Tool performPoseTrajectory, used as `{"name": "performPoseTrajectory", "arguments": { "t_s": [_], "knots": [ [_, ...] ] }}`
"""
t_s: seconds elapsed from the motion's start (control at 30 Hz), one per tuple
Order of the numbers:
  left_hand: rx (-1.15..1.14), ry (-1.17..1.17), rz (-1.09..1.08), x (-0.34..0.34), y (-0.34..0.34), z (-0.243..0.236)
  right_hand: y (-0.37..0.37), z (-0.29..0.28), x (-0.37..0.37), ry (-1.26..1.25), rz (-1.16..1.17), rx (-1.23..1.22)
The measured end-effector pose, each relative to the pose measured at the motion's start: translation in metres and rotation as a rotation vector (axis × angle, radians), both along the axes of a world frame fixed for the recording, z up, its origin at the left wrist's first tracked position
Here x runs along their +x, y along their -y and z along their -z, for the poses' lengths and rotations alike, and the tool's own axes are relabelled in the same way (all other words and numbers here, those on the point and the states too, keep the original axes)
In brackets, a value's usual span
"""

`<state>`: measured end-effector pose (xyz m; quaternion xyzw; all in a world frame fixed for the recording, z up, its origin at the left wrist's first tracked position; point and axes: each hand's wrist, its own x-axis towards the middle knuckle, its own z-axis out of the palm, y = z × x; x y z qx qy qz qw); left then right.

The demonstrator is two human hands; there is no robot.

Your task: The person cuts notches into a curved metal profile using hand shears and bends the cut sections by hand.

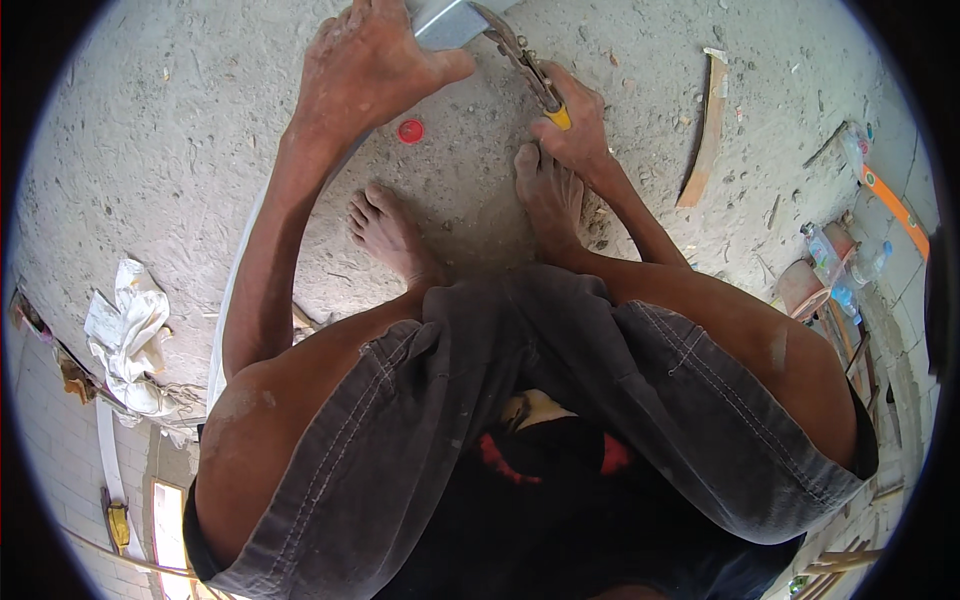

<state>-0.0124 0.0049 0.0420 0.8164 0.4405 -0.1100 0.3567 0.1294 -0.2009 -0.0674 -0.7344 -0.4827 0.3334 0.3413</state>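
A pair of tin snips (524,66) with a yellow grip is in my right hand (577,122), fingers wrapped round its handles just beyond my right foot. The snips' jaws reach up and left to a shiny metal channel (447,24) and meet its right edge. My left hand (362,68) grips the channel from the left, thumb stretched toward the snips; the fingertips are partly hidden at the top of the picture. A pale strip runs along my left forearm, mostly covered by it.
A red bottle cap (411,131) lies between my hands on the dusty ground. To the right are a flat wood strip (706,130), an orange spirit level (895,212), plastic bottles (824,252) and a bucket (801,289). A crumpled white sack (132,335) lies at left.
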Motion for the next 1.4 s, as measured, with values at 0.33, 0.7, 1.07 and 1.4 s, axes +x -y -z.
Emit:
{"name": "performPoseTrajectory", "arguments": {
  "t_s": [0.33,0.7,1.07,1.4],
  "knots": [
    [0.260,0.146,0.123,-0.006,0.001,0.019,-0.002,0.006,-0.001,0.037,-0.007,0.110],
    [0.144,0.016,0.033,-0.006,-0.005,0.022,-0.006,-0.056,-0.006,0.144,-0.042,-0.140],
    [0.141,0.053,0.107,-0.011,0.007,0.026,0.004,-0.029,-0.007,0.181,0.016,0.090],
    [0.182,0.016,0.112,-0.016,0.005,0.029,-0.004,-0.011,-0.003,-0.052,0.019,-0.050]
  ]
}}
